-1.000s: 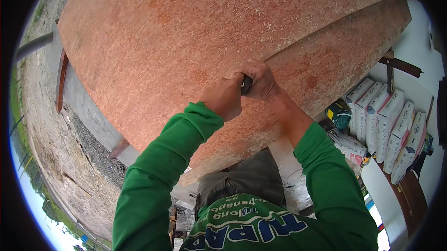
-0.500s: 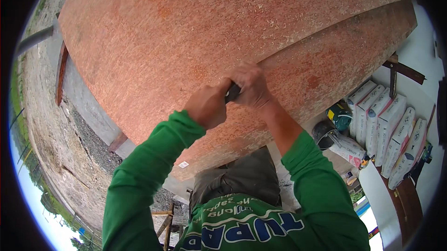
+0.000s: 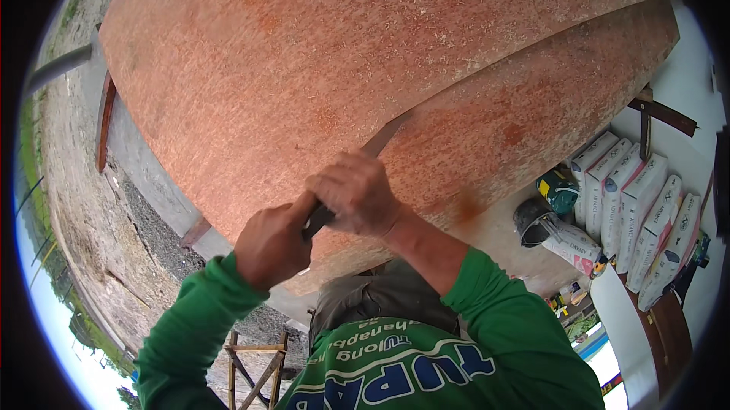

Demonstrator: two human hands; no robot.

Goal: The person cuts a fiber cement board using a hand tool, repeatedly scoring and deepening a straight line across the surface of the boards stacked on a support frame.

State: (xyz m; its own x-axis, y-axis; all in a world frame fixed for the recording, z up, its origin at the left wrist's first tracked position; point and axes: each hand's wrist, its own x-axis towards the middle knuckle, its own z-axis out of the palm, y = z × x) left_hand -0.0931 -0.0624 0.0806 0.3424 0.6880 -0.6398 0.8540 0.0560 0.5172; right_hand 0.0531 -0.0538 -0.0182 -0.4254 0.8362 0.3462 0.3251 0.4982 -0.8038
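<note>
Saw (image 3: 385,135) at the near end of a slit (image 3: 498,65) in the reddish board (image 3: 228,91).
Left hand (image 3: 266,241) and right hand (image 3: 355,193) both clench its dark handle (image 3: 319,220); cutting seems underway, and the next stroke likely calls for staying in line.

Both arms bent, converging ahead of the torso. Left hand (image 3: 275,239): fingers curled closed. Right hand (image 3: 355,193): farther forward, back uppermost, fingers curled, close beside the left. Right forearm (image 3: 430,254) slants inward, toward the left.
</note>
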